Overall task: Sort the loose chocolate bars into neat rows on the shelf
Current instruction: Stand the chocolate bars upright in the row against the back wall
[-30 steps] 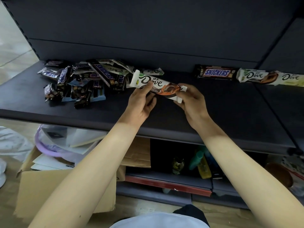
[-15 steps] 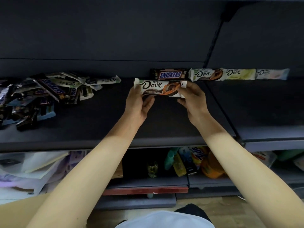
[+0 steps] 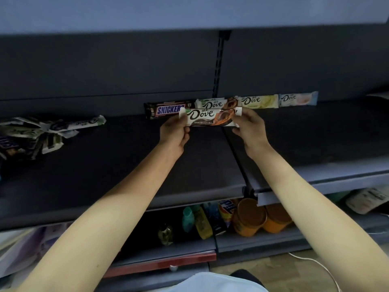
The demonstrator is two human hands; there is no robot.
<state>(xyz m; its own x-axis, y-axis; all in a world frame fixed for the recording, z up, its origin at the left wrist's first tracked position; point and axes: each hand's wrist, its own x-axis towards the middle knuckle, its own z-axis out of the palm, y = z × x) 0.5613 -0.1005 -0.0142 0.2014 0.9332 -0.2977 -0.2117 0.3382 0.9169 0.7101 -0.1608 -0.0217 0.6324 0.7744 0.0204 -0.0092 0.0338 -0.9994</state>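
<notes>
i have the brown dove bar [image 3: 210, 118] pinched at both ends, my left hand [image 3: 174, 133] closed on its left seal and my right hand [image 3: 250, 131] on its right seal, so neither hand is free. its long axis runs left to right along the shelf [image 3: 126, 165], and it lies just in front of the matching dove bar [image 3: 212, 103] at the back, its left end overlapping the snickers bar [image 3: 166, 109]; i can't tell whether it touches the shelf yet. i judge the coming move is a small shift right and down, squaring it under its twin, while the loose pile [image 3: 42, 133] waits well off to my left, nearer the left hand.
</notes>
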